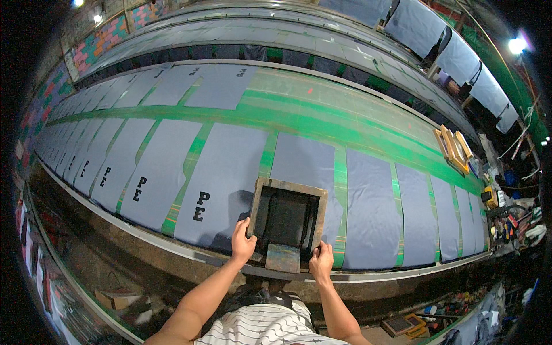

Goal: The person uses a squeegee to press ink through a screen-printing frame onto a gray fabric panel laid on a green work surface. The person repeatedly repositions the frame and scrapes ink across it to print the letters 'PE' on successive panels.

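Observation:
A wooden screen-printing frame point(321, 214) lies over a grey-blue fabric panel point(303, 158) near the table's front edge. My left hand point(244, 241) grips its lower left corner, fingers closed round the wood. At the lower right corner, my right hand point(322, 262) is closed on the same frame. A flat, stained squeegee point(283, 259) leans across the frame's near side, its far end inside over the dark mesh. Just left is another fabric panel point(230, 161) bearing black printed letters. The fabric beneath the frame is mostly hidden.
The long green table point(299, 118) carries rows of fabric panels; those to the right point(374, 201) show no print. More wooden frames point(453, 148) stand at its far right, near a cluttered heap point(517, 224). Further long tables point(230, 34) lie behind. Boxes point(397, 326) sit below.

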A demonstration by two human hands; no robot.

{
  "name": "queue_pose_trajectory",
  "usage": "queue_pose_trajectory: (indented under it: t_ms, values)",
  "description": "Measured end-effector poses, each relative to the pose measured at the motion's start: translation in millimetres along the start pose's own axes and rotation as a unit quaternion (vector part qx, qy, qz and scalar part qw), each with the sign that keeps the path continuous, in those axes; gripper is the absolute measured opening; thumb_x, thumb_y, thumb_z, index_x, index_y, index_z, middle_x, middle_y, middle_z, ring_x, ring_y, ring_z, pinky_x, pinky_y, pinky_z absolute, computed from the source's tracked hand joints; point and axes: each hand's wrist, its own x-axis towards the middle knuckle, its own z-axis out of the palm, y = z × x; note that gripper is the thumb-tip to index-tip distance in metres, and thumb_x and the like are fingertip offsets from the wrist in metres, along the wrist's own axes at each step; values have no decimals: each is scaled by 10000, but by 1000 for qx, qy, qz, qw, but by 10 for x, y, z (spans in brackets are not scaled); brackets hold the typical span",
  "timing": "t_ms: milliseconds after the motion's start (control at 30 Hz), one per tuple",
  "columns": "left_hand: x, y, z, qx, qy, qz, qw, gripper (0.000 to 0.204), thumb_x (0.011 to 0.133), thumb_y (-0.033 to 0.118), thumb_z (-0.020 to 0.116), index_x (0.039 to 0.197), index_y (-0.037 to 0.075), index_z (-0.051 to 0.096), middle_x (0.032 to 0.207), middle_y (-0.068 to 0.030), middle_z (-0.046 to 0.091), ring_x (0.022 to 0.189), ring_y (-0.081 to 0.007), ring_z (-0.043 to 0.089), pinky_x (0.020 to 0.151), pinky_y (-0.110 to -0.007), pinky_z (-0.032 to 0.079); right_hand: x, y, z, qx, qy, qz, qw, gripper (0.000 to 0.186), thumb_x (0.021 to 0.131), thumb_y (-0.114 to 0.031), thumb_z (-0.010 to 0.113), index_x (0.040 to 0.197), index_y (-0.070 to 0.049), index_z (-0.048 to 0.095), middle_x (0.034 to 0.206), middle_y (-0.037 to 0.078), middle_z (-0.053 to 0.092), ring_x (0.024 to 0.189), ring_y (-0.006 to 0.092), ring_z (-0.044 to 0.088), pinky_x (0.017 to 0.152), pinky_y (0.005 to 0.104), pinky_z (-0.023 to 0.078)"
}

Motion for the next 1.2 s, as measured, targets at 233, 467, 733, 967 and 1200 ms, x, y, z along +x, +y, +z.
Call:
queue_pose_trajectory:
  t_ms: [233, 467, 733, 967, 1200]
  values:
    - [-32, 51, -6, 6, 16, 47, 999, 638, 748, -84, 631, 1374, -66, 510, 1284, -204, 550, 1216, -321, 548, 1020, -361, 450, -32, -23, -46, 15, 16, -6, 1000, 256, 929, -32, 554, 1175, 24, 598, 984, 176, 556, 915, 379, 555, 821, 453, 451]
    - [-33, 35, -9, -50, 34, 74, 995, 624, 751, -73, 611, 1368, -78, 518, 1273, -202, 549, 1210, -313, 551, 1043, -366, 432, -57, -109, -68, 19, 26, -7, 999, 324, 870, 1, 573, 1193, 23, 594, 1025, 192, 576, 959, 401, 566, 864, 460, 465]
    - [213, 261, -24, 64, 16, 30, 997, 639, 775, -35, 643, 1400, -29, 511, 1377, -212, 525, 1285, -366, 520, 1069, -410, 440, 170, -218, -144, 26, 81, -29, 996, 317, 867, 28, 566, 1181, 58, 600, 1033, 191, 587, 975, 395, 575, 876, 427, 471]
    - [371, 643, 126, 37, -26, -3, 999, 655, 791, 6, 617, 1430, -20, 476, 1421, -210, 482, 1352, -357, 450, 1117, -433, 393, 356, -193, -433, 25, 88, -33, 995, 355, 871, 25, 585, 1226, 19, 585, 1076, 184, 570, 980, 396, 578, 866, 444, 477]
    - [297, 927, 954, -1, -1, 14, 1000, 639, 768, -42, 625, 1396, -41, 507, 1373, -198, 518, 1280, -342, 519, 1070, -401, 433, 714, 366, -920, 28, 98, -30, 994, 317, 877, 26, 584, 1192, 57, 603, 1039, 174, 573, 943, 362, 587, 856, 408, 482]
